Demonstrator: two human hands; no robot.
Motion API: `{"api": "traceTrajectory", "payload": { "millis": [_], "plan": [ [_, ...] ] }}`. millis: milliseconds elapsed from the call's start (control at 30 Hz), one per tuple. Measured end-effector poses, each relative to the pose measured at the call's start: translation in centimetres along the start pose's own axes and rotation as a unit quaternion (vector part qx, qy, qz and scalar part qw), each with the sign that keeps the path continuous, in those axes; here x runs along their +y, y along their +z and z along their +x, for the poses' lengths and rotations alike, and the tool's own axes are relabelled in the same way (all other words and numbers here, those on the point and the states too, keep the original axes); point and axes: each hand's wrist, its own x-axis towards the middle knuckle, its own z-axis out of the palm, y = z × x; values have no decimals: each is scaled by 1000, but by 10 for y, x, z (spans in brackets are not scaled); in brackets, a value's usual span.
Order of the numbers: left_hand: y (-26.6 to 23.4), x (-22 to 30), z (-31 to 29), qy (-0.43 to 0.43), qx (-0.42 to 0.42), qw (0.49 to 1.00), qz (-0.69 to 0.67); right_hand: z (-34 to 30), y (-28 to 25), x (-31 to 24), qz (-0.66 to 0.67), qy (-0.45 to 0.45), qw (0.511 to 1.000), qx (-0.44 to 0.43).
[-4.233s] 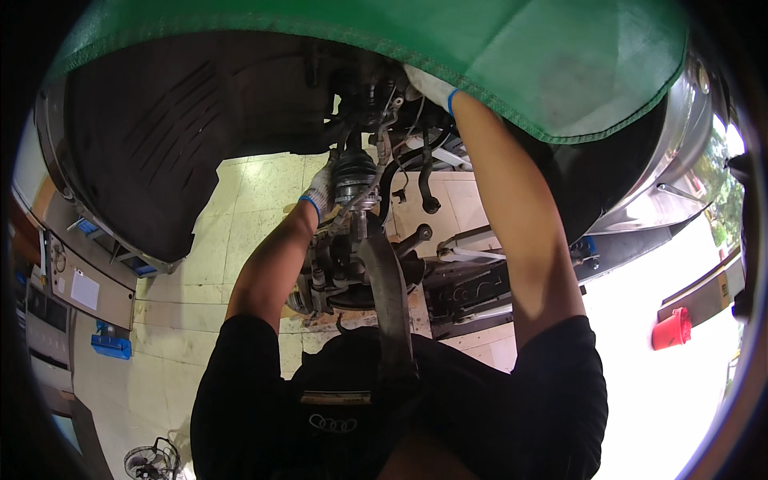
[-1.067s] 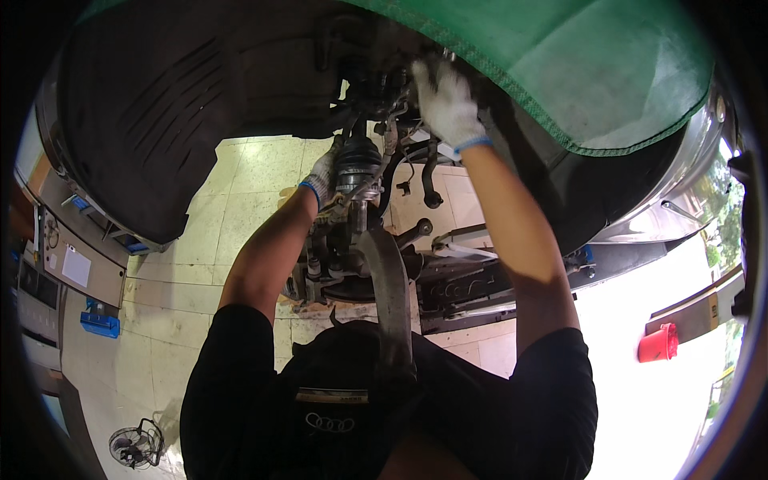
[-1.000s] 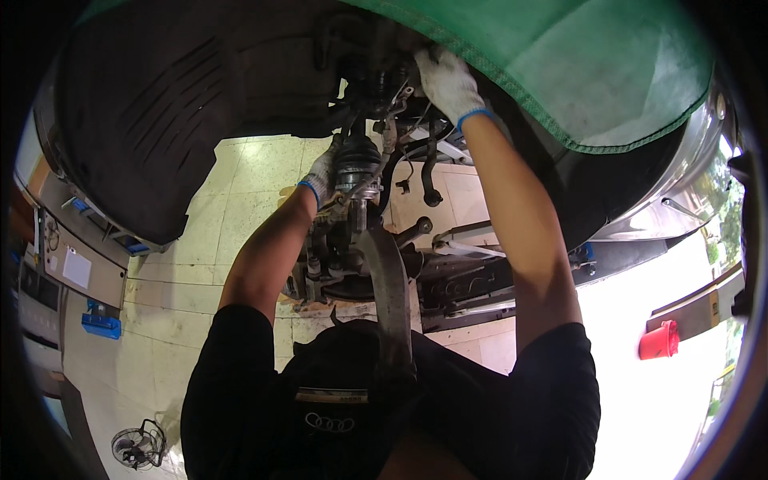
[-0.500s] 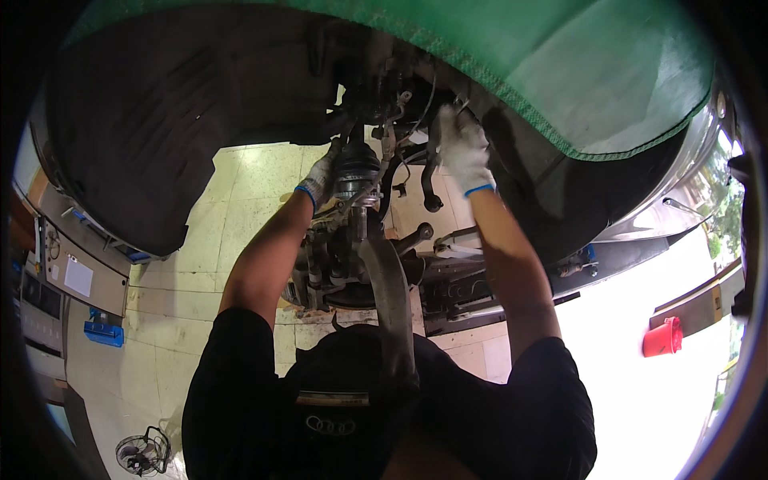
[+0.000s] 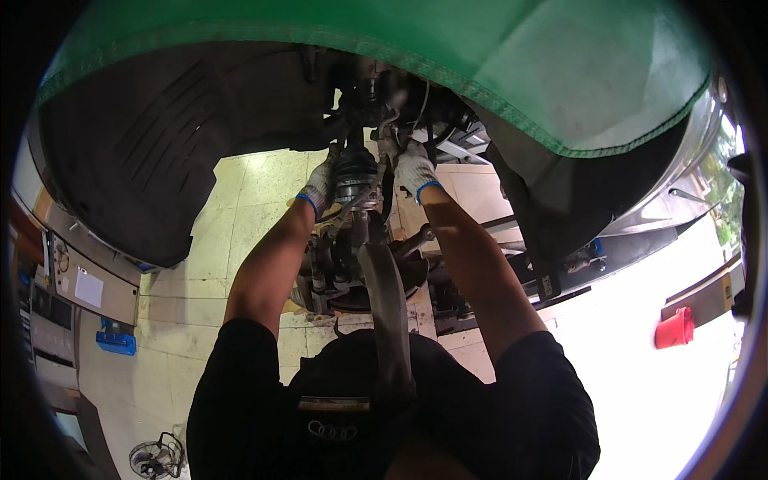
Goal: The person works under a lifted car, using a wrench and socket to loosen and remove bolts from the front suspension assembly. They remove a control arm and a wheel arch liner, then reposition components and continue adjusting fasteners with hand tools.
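Observation:
A drive shaft with a black ribbed rubber boot [image 5: 354,164] hangs in the middle of the wheel well. My left hand [image 5: 322,186], in a white knit glove with a blue cuff, is closed against the left side of the shaft, its fingertips partly hidden by the boot. To the right of the boot, my right hand [image 5: 415,168], gloved the same way, reaches up with its fingers bent around a part beside the shaft; that part is mostly hidden. Below the boot, a curved grey metal arm [image 5: 384,284] comes down toward my chest.
A green fender cover [image 5: 608,72] hangs over the car body above. Black wheel-well liner [image 5: 160,152] curves around the left. The brake disc [image 5: 364,300] and suspension parts sit below. A red bucket [image 5: 674,329], blue box [image 5: 117,342] and fan [image 5: 156,458] stand farther off.
My right hand has moved left and inward, from beside a dark hanging arm to right next to the shaft. My left hand stays at the boot. The view has shifted slightly.

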Motion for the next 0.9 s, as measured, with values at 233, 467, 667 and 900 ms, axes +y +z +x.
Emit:
{"api": "traceTrajectory", "payload": {
  "millis": [233, 467, 667, 900],
  "plan": [
    [18, 1, -3, -11, 30, 999, -25, 10, 5, 2, 15, 12, 1000, -6],
    [-60, 5, 59, -68, -106, 967, -221, -4, -8, -14, -14, 31, 999, 11],
    [-97, 12, 88, -170, -141, 926, -307, -6, -25, -29, -143, 47, 989, 3],
    [-26, 1, 16, -59, -236, 966, -86, -36, -145, -70, -249, -102, 963, 14]
  ]
}}
